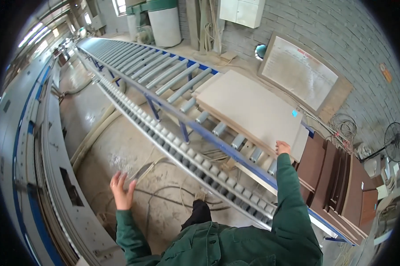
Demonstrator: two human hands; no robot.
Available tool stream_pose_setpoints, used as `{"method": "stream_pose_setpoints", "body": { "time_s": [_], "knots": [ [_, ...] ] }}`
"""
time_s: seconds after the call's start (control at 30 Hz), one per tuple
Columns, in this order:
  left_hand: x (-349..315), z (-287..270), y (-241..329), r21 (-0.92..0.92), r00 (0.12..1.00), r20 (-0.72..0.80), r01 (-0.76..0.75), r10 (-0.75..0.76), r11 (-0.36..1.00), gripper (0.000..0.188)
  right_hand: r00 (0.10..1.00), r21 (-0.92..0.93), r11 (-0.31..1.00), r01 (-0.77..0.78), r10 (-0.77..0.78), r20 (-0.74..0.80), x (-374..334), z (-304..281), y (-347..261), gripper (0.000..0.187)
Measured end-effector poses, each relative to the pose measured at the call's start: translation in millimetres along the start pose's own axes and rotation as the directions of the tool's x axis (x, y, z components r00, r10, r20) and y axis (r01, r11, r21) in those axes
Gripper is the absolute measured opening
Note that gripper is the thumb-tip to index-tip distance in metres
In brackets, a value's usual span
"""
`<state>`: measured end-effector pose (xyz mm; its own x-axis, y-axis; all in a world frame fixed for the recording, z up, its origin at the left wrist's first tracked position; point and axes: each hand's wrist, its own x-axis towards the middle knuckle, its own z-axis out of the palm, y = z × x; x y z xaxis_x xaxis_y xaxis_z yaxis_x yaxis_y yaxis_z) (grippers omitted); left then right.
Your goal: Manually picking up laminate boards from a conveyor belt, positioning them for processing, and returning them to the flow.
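Observation:
My left hand [122,191] is raised over the floor beside the conveyor, fingers spread and thumb apart, holding nothing. On the right, my right arm reaches across the conveyor. My right hand [283,147] is at the near edge of a pale flat board [253,106], its fingers curled in at that edge; their tips are partly hidden. The board lies on top of a low stack on the roller conveyor [164,73], with a small blue sticker near its far right corner. Several brown panels [331,177] stand close together just right of the board.
A rail of small white wheels [200,159] runs along the conveyor's near side. Cables [164,199] and a thick hose [91,139] lie on the floor. A long grey machine [49,177] lines the left. A whiteboard [300,71] leans against the brick wall near a fan [391,137].

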<state>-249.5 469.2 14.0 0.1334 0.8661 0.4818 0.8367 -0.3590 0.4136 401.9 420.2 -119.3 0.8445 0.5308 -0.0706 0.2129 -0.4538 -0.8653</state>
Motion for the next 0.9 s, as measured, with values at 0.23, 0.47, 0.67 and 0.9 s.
{"method": "stream_pose_setpoints", "body": {
  "time_s": [0.23,0.47,0.67,0.9],
  "knots": [
    [254.4,189.2,65.5,-0.401,0.965,0.092,-0.19,0.245,0.896,0.029,0.96,-0.489,0.831,-0.266,0.179,-0.218,38.2,30.6,22.2,0.033],
    [341.0,463.6,61.0,-0.254,0.874,0.412,-0.161,0.257,0.954,0.042,0.88,-0.527,0.712,-0.463,0.299,-0.368,56.1,13.4,47.4,0.037],
    [368.8,575.0,48.0,-0.064,0.854,0.515,-0.042,0.069,0.997,0.049,0.879,-0.592,0.66,-0.463,0.254,-0.404,93.1,26.7,89.9,0.039],
    [363.2,582.9,102.5,0.108,0.919,0.394,-0.034,-0.011,0.994,0.052,0.748,-0.412,0.684,-0.602,0.301,-0.592,112.8,20.0,118.3,0.045]
  ]
}}
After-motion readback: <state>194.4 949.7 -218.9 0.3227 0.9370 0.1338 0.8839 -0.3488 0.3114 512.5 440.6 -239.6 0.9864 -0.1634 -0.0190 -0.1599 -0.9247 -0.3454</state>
